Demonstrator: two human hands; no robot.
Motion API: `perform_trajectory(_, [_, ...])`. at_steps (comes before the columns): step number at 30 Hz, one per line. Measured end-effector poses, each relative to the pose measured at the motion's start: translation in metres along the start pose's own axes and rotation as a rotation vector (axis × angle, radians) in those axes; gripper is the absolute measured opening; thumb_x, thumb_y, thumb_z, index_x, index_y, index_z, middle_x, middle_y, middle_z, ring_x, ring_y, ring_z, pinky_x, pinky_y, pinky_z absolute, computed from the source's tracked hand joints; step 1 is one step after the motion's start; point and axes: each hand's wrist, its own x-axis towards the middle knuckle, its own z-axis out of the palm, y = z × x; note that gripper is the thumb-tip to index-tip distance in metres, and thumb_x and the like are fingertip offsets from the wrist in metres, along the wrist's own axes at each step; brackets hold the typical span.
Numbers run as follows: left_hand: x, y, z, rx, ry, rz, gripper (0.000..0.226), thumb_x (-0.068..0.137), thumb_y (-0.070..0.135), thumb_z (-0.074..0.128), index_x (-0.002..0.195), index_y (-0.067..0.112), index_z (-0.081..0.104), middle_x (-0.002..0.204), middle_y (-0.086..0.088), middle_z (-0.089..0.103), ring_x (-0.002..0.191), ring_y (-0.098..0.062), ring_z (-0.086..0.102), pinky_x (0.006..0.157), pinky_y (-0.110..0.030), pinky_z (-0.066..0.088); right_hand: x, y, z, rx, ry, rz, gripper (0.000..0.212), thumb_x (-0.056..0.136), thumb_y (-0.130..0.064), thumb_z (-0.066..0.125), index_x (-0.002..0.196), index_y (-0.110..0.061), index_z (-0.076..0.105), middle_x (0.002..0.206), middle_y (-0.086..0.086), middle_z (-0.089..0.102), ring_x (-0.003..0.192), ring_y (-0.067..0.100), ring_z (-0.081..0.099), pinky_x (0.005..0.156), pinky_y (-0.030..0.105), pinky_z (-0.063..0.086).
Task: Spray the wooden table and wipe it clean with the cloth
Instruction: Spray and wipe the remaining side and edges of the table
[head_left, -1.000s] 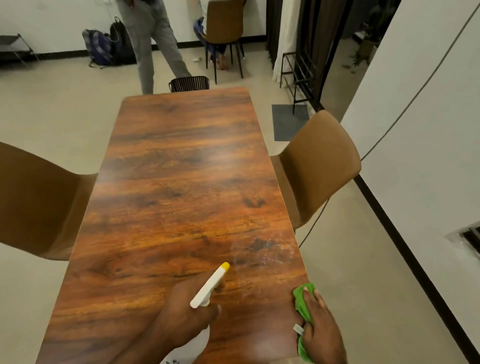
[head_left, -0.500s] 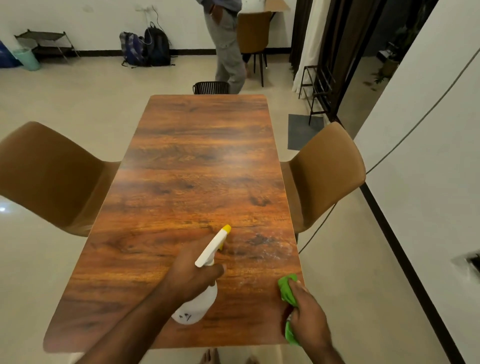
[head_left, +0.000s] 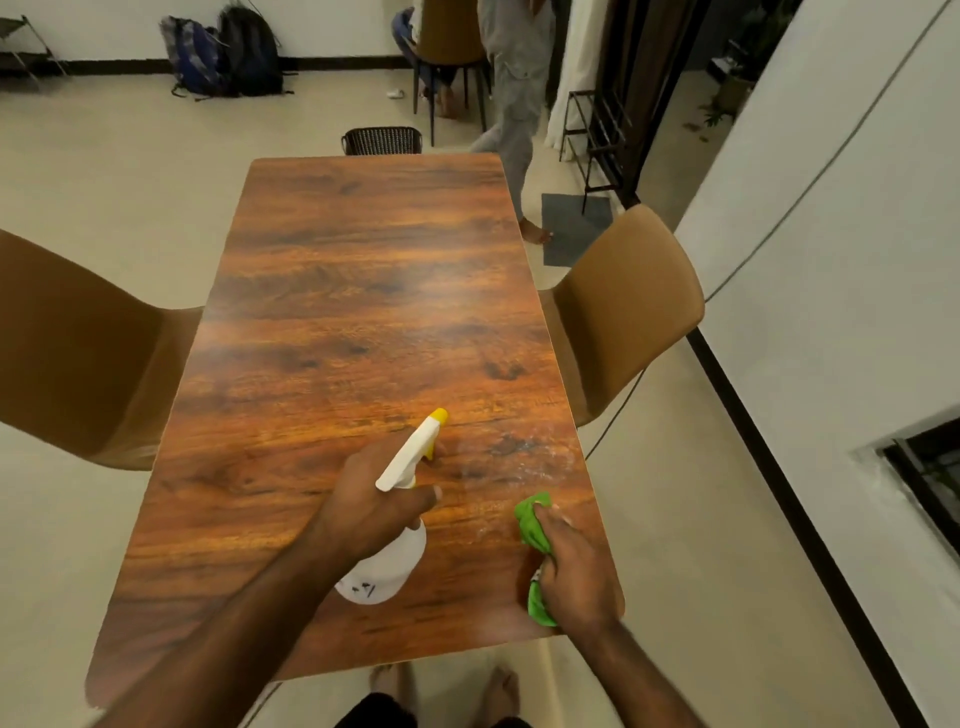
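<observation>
wooden table (head_left: 363, 291) runs toward 12 o'clock. tan chair (head_left: 78, 353) at 9, another chair (head_left: 628, 301) at 3, both tucked against its edges. left hand (head_left: 374, 504) wraps the spray bottle (head_left: 387, 569), nozzle over the wet patch (head_left: 530, 457). right hand (head_left: 576, 571) bunches the green cloth (head_left: 532, 519) on the table at 4 o'clock. walking person (head_left: 511, 78) has shifted from the far end to 1 o'clock.

Cloth (head_left: 532, 519) on table (head_left: 363, 291); bottle (head_left: 387, 571) perhaps above
</observation>
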Motion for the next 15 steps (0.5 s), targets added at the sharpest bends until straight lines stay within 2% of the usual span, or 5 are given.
perform_trajectory(2, [0.004, -0.012, -0.006, 0.021, -0.042, 0.016, 0.029, 0.081, 0.008, 0.079, 0.105, 0.019, 0.068, 0.078, -0.012, 0.072, 0.053, -0.018, 0.067, 0.055, -0.021, 0.050, -0.013, -0.018, 0.019, 0.034, -0.136, -0.076, 0.057, 0.090, -0.005, 0.044, 0.143, -0.023, 0.056, 0.149, -0.001, 0.049, 0.140, 0.019, 0.043, 0.118, 0.018, 0.019])
perform_trajectory(6, [0.006, -0.027, -0.017, 0.017, -0.116, 0.039, 0.031, 0.075, 0.022, 0.077, 0.105, 0.022, 0.068, 0.085, -0.012, 0.075, 0.054, -0.021, 0.068, 0.060, -0.031, 0.054, -0.031, -0.035, 0.073, -0.061, -0.404, -0.259, 0.069, 0.084, -0.001, 0.044, 0.150, -0.020, 0.043, 0.159, 0.004, 0.039, 0.151, 0.025, 0.024, 0.124, 0.038, 0.014])
perform_trajectory(9, [0.007, -0.036, -0.023, 0.020, -0.150, 0.048, 0.024, 0.079, 0.006, 0.077, 0.100, 0.016, 0.070, 0.073, -0.011, 0.072, 0.049, -0.017, 0.065, 0.053, -0.017, 0.048, -0.026, -0.039, 0.100, -0.132, -0.328, -0.210, 0.075, 0.079, 0.001, 0.048, 0.152, -0.014, 0.039, 0.162, 0.001, 0.032, 0.153, 0.019, 0.009, 0.124, 0.047, 0.015])
perform_trajectory(11, [0.010, -0.043, -0.025, 0.043, -0.172, 0.034, 0.026, 0.081, -0.004, 0.074, 0.099, 0.015, 0.070, 0.064, -0.009, 0.069, 0.046, -0.011, 0.061, 0.049, -0.012, 0.043, -0.026, -0.042, 0.114, -0.152, -0.275, -0.161, 0.074, 0.078, -0.004, 0.050, 0.150, -0.012, 0.041, 0.161, 0.003, 0.034, 0.153, 0.020, 0.013, 0.124, 0.048, 0.018])
perform_trajectory(15, [0.016, -0.056, -0.027, 0.096, -0.238, 0.023, 0.022, 0.081, -0.001, 0.075, 0.100, 0.009, 0.069, 0.068, -0.022, 0.067, 0.047, -0.012, 0.062, 0.051, -0.019, 0.045, -0.034, -0.046, 0.130, -0.137, -0.235, -0.170, 0.070, 0.080, -0.010, 0.041, 0.150, -0.013, 0.040, 0.162, 0.004, 0.032, 0.153, 0.023, 0.019, 0.125, 0.043, 0.011])
